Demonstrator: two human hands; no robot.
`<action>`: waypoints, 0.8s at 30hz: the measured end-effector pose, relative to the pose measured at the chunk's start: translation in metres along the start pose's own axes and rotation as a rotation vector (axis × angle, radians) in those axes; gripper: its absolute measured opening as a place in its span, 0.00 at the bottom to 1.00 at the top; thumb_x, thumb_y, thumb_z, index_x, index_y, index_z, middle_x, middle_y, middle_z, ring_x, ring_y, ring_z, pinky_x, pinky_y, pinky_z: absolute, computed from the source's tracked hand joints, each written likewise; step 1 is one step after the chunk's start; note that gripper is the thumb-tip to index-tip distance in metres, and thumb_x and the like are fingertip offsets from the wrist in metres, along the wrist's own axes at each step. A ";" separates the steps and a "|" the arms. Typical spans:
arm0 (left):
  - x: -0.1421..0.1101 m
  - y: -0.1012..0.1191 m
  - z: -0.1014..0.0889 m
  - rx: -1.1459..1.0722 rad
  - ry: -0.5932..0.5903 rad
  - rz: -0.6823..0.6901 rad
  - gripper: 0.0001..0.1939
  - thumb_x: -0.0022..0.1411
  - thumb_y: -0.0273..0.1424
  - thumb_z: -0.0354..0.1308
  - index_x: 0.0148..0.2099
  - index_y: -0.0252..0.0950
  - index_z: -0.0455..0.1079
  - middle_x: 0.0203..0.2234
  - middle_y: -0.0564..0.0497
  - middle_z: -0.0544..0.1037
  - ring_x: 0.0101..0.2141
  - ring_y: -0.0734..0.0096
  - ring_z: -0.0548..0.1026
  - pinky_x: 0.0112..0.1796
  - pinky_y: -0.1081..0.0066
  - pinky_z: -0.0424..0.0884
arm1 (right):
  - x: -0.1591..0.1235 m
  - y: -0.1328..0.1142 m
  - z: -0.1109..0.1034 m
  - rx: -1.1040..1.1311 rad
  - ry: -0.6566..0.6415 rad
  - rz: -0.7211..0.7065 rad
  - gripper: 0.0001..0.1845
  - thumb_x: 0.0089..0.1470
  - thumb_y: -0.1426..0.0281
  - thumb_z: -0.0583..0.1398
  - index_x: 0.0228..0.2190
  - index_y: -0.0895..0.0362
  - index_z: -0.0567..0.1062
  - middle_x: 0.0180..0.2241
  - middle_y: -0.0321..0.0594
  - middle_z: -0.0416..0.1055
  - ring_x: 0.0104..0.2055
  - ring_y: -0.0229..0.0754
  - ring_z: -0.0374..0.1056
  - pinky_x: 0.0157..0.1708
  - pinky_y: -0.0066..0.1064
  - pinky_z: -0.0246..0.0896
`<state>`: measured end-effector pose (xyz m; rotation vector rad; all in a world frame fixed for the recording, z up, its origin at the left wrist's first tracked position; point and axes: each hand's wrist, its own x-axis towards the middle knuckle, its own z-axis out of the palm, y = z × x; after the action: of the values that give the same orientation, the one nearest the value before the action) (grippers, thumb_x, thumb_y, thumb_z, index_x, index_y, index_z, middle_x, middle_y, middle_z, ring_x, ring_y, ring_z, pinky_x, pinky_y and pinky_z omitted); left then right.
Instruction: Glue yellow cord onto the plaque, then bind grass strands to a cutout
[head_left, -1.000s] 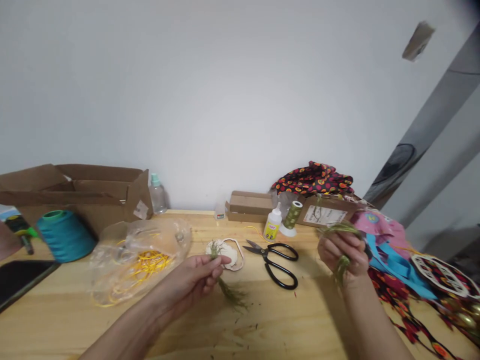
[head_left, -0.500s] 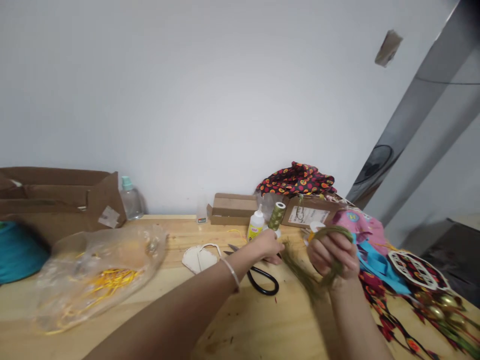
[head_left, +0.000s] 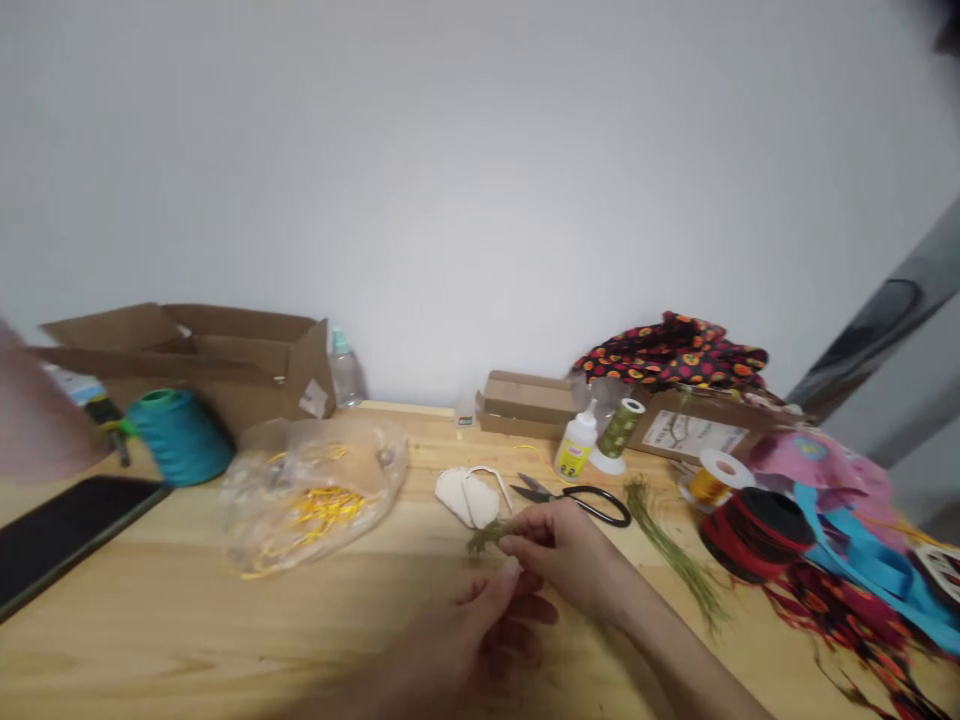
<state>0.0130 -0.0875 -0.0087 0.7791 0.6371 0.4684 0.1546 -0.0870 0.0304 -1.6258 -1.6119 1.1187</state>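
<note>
A tuft of green thread (head_left: pixel 486 537) sticks out to the left of my right hand (head_left: pixel 566 555), pinched between its thumb and fingers. My left hand (head_left: pixel 495 615) is just below, its thumb up near the right fingers. Its fingers are apart and slightly curled, with nothing visible in them, though blur softens them. A second bundle of green thread (head_left: pixel 675 555) lies on the wood to the right. Behind my hands are scissors with black handles (head_left: pixel 600 505), a cream flat piece with a loop (head_left: pixel 461 498), a glue bottle (head_left: pixel 575 447) and a green thread spool (head_left: pixel 621 430).
At left lie a phone (head_left: pixel 71 530), a teal thread cone (head_left: pixel 178 440) and a plastic bag (head_left: pixel 315 510) of yellow strands. Cardboard boxes (head_left: pixel 529 400) stand along the wall. A red-and-black spool (head_left: pixel 757 535), blue ribbon (head_left: pixel 862 560) and patterned fabric (head_left: pixel 675 352) fill the right side.
The view has swung left. My hands have come together, and the left has moved back from beside the scissors. A green thread bundle now lies on the table, while a tuft shows in my right hand.
</note>
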 end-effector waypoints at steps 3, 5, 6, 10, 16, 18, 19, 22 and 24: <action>-0.001 -0.004 0.000 -0.177 0.030 0.073 0.17 0.51 0.42 0.56 0.33 0.32 0.70 0.26 0.50 0.74 0.26 0.76 0.69 0.23 0.78 0.59 | -0.007 -0.015 0.012 -0.499 0.123 -0.120 0.11 0.47 0.73 0.53 0.18 0.56 0.72 0.16 0.34 0.68 0.20 0.35 0.62 0.19 0.24 0.46; 0.000 -0.004 0.003 -0.339 0.024 0.072 0.15 0.50 0.41 0.58 0.31 0.32 0.70 0.24 0.51 0.73 0.28 0.73 0.70 0.26 0.77 0.61 | -0.012 -0.021 0.018 -0.768 0.148 -0.146 0.10 0.47 0.74 0.53 0.19 0.56 0.72 0.19 0.36 0.71 0.21 0.37 0.66 0.19 0.25 0.46; 0.001 -0.003 0.005 -0.421 0.033 0.077 0.13 0.51 0.40 0.58 0.29 0.32 0.69 0.22 0.51 0.73 0.27 0.73 0.70 0.28 0.76 0.63 | -0.014 -0.022 0.022 -0.868 0.155 -0.162 0.10 0.46 0.76 0.53 0.20 0.56 0.72 0.19 0.37 0.72 0.21 0.38 0.67 0.18 0.25 0.47; 0.004 0.002 0.009 -0.626 0.144 0.069 0.07 0.55 0.32 0.55 0.30 0.32 0.70 0.22 0.52 0.74 0.28 0.73 0.72 0.32 0.74 0.65 | -0.022 -0.008 0.031 -1.116 0.262 -0.437 0.13 0.46 0.79 0.51 0.31 0.57 0.72 0.24 0.39 0.74 0.19 0.38 0.68 0.15 0.24 0.50; -0.002 0.019 0.009 -0.575 0.277 0.016 0.07 0.58 0.25 0.51 0.31 0.30 0.69 0.28 0.47 0.77 0.28 0.73 0.74 0.32 0.75 0.68 | -0.034 0.018 0.029 -1.251 0.436 -0.761 0.18 0.52 0.78 0.45 0.42 0.63 0.69 0.28 0.44 0.75 0.18 0.36 0.69 0.14 0.22 0.57; -0.003 0.020 0.008 -0.573 0.289 0.014 0.06 0.57 0.24 0.51 0.31 0.30 0.69 0.27 0.46 0.77 0.29 0.72 0.75 0.32 0.75 0.69 | -0.035 0.022 0.028 -1.174 0.409 -0.761 0.18 0.54 0.77 0.45 0.42 0.62 0.69 0.27 0.43 0.74 0.20 0.36 0.69 0.15 0.21 0.59; -0.003 0.020 0.008 -0.570 0.288 0.021 0.05 0.57 0.24 0.52 0.31 0.30 0.69 0.27 0.46 0.77 0.29 0.72 0.75 0.32 0.75 0.69 | -0.035 0.023 0.029 -1.121 0.401 -0.758 0.17 0.54 0.77 0.45 0.42 0.62 0.69 0.25 0.41 0.74 0.20 0.35 0.69 0.15 0.20 0.58; 0.001 0.017 0.006 -0.554 0.302 0.058 0.03 0.56 0.23 0.53 0.32 0.29 0.68 0.26 0.47 0.77 0.28 0.74 0.75 0.30 0.77 0.69 | -0.033 0.028 0.036 -0.928 0.404 -0.737 0.16 0.56 0.74 0.46 0.41 0.60 0.69 0.23 0.40 0.73 0.19 0.34 0.68 0.16 0.19 0.58; 0.003 0.016 0.003 -0.557 0.310 0.061 0.03 0.56 0.23 0.53 0.33 0.29 0.68 0.22 0.49 0.76 0.24 0.75 0.74 0.27 0.78 0.68 | -0.030 0.031 0.044 -0.766 0.364 -0.682 0.15 0.56 0.72 0.48 0.41 0.58 0.70 0.24 0.40 0.74 0.22 0.35 0.69 0.20 0.19 0.59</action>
<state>0.0147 -0.0772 0.0044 0.1970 0.7249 0.7896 0.1346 -0.1265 -0.0123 -1.3617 -2.2050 -0.1666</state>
